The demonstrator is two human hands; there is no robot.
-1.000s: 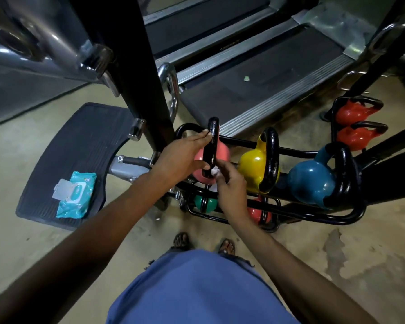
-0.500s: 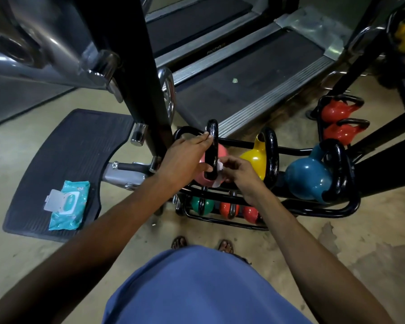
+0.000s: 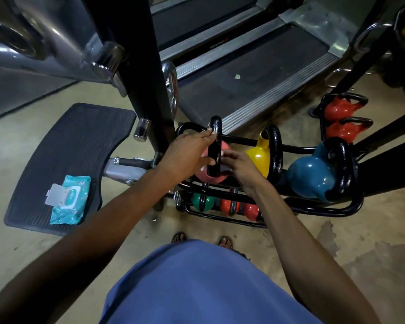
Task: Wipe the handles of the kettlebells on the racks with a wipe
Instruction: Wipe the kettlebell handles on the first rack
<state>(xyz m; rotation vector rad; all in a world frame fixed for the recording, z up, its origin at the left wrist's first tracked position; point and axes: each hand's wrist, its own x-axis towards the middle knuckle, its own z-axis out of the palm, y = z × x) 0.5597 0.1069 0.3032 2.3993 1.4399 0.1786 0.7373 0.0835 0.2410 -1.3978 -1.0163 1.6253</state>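
The right hand's [image 3: 241, 168] fingers pinch a white wipe [image 3: 226, 169] against the pink kettlebell's [image 3: 208, 177] black handle [image 3: 214, 140], which the left hand's [image 3: 187, 153] fingers and thumb grip. The kettlebell sits at the left end of the rack's [image 3: 313, 209] upper tier

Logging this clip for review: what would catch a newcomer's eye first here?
The left hand grips the black handle of the pink kettlebell on the rack, while the right hand pinches a pale wipe against it. Beside it sit a yellow kettlebell and a blue kettlebell; a teal wipes pack lies on the black mat at left.
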